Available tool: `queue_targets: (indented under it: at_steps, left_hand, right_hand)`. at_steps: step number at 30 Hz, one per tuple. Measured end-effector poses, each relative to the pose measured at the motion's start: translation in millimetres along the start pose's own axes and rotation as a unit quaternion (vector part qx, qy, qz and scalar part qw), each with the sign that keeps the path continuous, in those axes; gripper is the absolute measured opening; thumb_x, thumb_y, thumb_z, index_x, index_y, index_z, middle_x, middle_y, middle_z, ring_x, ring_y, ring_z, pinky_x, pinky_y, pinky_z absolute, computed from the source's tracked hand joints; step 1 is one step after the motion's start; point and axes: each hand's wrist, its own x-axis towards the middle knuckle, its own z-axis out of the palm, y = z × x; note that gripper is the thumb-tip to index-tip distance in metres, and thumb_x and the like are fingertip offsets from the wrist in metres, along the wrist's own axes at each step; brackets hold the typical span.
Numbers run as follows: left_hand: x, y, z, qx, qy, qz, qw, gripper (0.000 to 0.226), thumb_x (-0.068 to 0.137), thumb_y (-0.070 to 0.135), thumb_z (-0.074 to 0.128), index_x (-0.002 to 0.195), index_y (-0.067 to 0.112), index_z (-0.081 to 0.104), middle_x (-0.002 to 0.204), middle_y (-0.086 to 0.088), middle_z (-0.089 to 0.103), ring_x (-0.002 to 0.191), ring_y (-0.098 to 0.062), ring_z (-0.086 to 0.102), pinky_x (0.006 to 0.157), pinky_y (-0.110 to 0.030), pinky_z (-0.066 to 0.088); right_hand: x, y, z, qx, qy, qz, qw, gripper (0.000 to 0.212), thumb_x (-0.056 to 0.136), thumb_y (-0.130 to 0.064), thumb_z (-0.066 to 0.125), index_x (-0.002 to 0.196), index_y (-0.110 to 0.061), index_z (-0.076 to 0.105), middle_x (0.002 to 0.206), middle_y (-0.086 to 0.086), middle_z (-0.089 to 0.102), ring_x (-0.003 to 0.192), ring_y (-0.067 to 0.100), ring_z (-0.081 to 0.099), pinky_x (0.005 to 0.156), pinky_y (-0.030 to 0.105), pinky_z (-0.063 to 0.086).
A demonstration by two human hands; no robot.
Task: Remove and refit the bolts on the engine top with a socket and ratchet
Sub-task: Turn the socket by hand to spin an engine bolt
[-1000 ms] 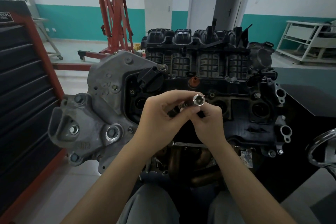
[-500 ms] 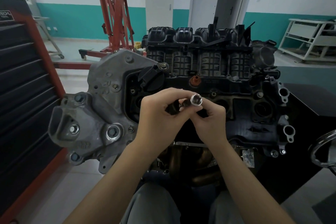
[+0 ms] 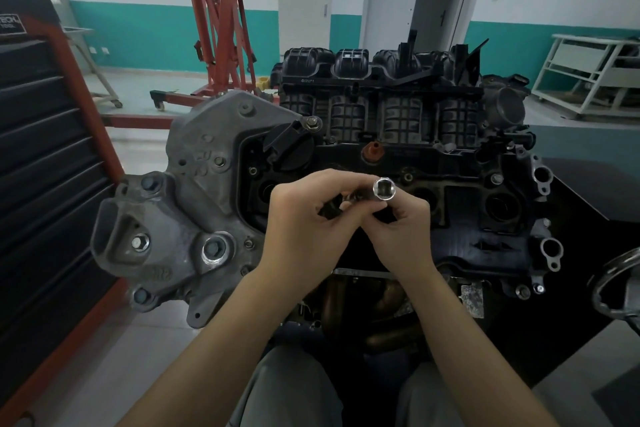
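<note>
The shiny chrome socket [image 3: 383, 188] is up in the air over the black engine top [image 3: 460, 218], open end facing the camera, pinched by the right hand [image 3: 401, 230], while the left hand [image 3: 308, 229] is curled round a dark tool, probably the ratchet, mostly hidden. Looks like the socket is being fitted, so no bolt is touched yet; next it needs seating squarely on one of the small bolt heads [image 3: 496, 178] along the cover edge

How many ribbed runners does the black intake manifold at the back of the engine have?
4, in a row from left to right: the leftmost runner, the second runner, the third runner and the rightmost runner, which is beside the round throttle body. None appears hidden.
</note>
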Motion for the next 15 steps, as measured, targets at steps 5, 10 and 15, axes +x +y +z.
queue_targets:
  at_steps: [5, 10, 15]
  left_hand:
    - [-1.6, -2.7, -3.0, -0.079, -0.052, -0.033, 0.995, 0.026, 0.080, -0.002, 0.069, 0.105, 0.006, 0.069, 0.100, -0.007, 0.072, 0.098, -0.017, 0.068, 0.087, -0.037, 0.055]
    - [0.6, 0.3, 1.5, 0.050, -0.012, 0.016, 0.999, 0.022, 0.072, 0.005, 0.080, 0.093, 0.008, 0.073, 0.090, 0.007, 0.070, 0.085, -0.005, 0.067, 0.079, -0.016, 0.051]
    - [-1.6, -1.6, 1.7, 0.018, 0.007, -0.007, 1.000, 0.023, 0.078, 0.001, 0.074, 0.100, 0.008, 0.072, 0.096, 0.006, 0.070, 0.092, -0.004, 0.068, 0.082, -0.017, 0.052]
  right_hand:
    - [0.2, -1.9, -0.9, 0.003, -0.030, -0.012, 0.999, 0.018, 0.087, -0.015, 0.061, 0.103, -0.021, 0.067, 0.094, -0.030, 0.067, 0.090, -0.001, 0.066, 0.078, 0.013, 0.048]
    - [-0.5, 2.6, -0.5, 0.019, 0.000, 0.014, 1.000, 0.026, 0.076, 0.008, 0.073, 0.091, -0.013, 0.071, 0.087, -0.016, 0.072, 0.085, 0.007, 0.070, 0.076, 0.019, 0.051]
    - [-0.2, -2.2, -2.9, -0.001, -0.027, -0.012, 1.000, 0.019, 0.085, -0.009, 0.065, 0.104, -0.010, 0.067, 0.098, -0.007, 0.069, 0.094, 0.007, 0.068, 0.082, 0.020, 0.050]
